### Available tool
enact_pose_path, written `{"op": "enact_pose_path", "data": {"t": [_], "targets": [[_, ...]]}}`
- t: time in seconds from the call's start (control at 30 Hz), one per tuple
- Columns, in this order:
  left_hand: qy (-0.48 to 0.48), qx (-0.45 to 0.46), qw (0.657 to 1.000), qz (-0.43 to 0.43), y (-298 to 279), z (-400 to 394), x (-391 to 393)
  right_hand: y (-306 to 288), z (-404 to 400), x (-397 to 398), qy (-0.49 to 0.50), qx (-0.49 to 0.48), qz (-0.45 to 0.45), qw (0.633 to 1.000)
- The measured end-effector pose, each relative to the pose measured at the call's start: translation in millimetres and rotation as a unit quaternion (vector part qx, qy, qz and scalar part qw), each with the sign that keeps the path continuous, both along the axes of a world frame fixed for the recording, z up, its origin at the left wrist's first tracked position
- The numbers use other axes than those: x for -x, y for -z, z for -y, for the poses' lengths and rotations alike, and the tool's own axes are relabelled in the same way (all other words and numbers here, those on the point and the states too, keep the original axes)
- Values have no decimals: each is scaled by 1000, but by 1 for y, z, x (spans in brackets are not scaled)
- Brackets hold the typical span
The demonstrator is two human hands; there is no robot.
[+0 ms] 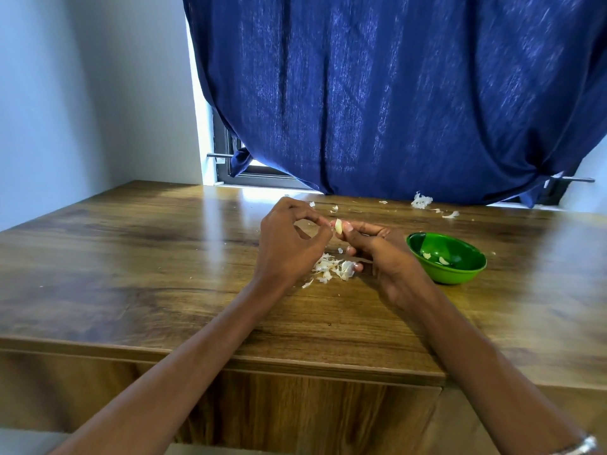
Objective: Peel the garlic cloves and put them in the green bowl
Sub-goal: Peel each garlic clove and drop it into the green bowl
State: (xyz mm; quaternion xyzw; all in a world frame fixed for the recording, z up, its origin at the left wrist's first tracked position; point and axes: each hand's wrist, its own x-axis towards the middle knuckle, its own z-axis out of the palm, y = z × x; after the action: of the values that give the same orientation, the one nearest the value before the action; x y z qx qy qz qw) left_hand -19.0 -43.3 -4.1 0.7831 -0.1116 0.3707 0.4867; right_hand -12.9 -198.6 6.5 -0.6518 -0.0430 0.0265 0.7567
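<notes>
A pale garlic clove (338,226) is held above the wooden table (131,257) between both hands. My right hand (381,254) pinches it from the right with thumb and fingers. My left hand (289,244) meets it from the left, its curled fingertips at the clove's skin. Under the hands lies a pile of white garlic peels (331,267). The green bowl (460,270) stands just right of my right hand with two peeled cloves (435,257) inside.
More garlic skins and a larger white clump (421,201) lie along the table's far edge, under a hanging blue curtain (394,93). A window frame shows behind it. A white wall bounds the left side.
</notes>
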Motion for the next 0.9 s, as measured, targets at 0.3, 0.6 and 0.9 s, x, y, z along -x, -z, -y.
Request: {"op": "enact_pose_path", "data": {"t": [0.3,0.6,0.9], "targets": [[-7,-31,999,15,2,0,-1,2,2,-1,41,-11,65,997],[6,2,1000,-17,0,0,4,3,-4,2,84,217,261,937],[18,44,995,-83,-5,2,10,7,-4,1,59,213,242,945]]}}
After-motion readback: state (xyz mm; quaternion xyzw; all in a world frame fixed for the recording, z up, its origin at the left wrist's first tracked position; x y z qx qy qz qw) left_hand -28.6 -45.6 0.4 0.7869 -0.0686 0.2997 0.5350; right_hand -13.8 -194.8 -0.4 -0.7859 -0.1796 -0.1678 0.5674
